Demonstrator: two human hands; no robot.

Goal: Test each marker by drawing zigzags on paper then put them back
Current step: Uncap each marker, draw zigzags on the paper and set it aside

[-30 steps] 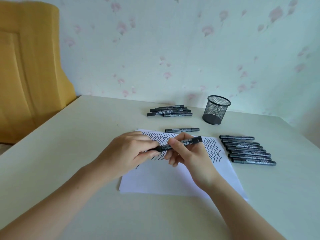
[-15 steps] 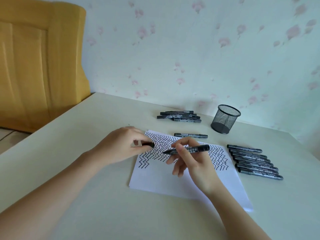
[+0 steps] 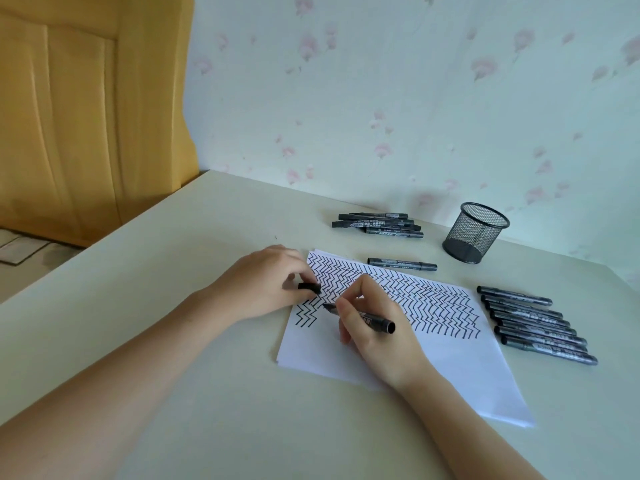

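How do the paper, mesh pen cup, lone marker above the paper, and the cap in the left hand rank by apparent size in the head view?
Largest to smallest:
1. paper
2. mesh pen cup
3. lone marker, longer than the cup is wide but far thinner
4. cap, gripped by the left hand

The pale cream table (image 3: 180, 258) bears white zigzag-covered paper (image 3: 460, 358) at centre. At one o'clock stands a black mesh cup (image 3: 475, 233); twelve o'clock, a heap of dark markers (image 3: 377, 224), with one lone marker (image 3: 401, 264) nearer; three o'clock, a marker row (image 3: 533, 323).
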